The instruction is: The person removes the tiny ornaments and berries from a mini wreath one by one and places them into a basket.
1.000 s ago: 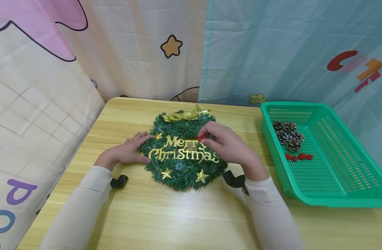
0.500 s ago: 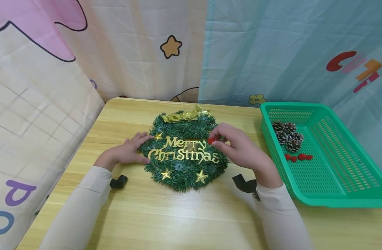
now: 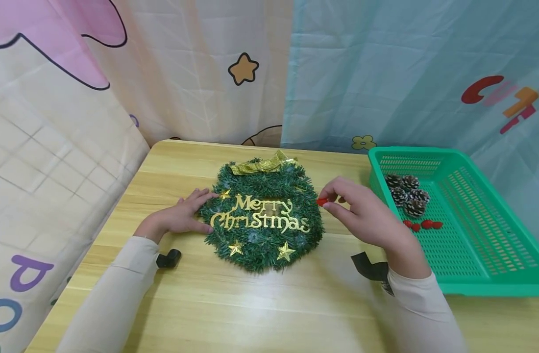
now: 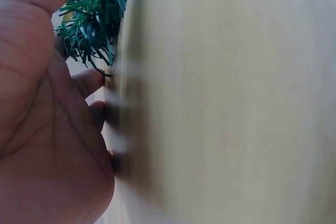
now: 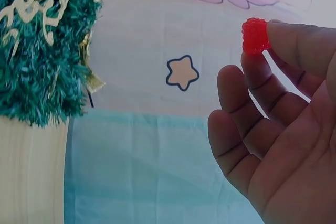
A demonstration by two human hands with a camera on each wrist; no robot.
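A green Christmas wreath (image 3: 265,184) lies on the table, with gold "Merry Christmas" lettering (image 3: 260,221), gold stars (image 3: 285,251) and a gold ribbon (image 3: 258,166) at its top. Against its left edge rests my left hand (image 3: 181,214), fingers spread and fairly straight; the left wrist view shows its palm (image 4: 47,129) beside the green tinsel (image 4: 100,19). My right hand (image 3: 362,213) pinches a small red berry (image 5: 255,35) between thumb and forefinger. In the head view that berry is just off the wreath's right edge. The right wrist view shows its bumpy, shiny surface.
At the right stands a green plastic basket (image 3: 483,285). Inside it are several frosted pinecones (image 3: 415,207) and several red pieces (image 3: 427,224). A printed curtain (image 3: 331,73) hangs behind the wooden table (image 3: 252,314).
My right hand has moved right, from above the lettering to beyond the wreath's right edge, still pinching the red berry. The left hand has stayed in place.
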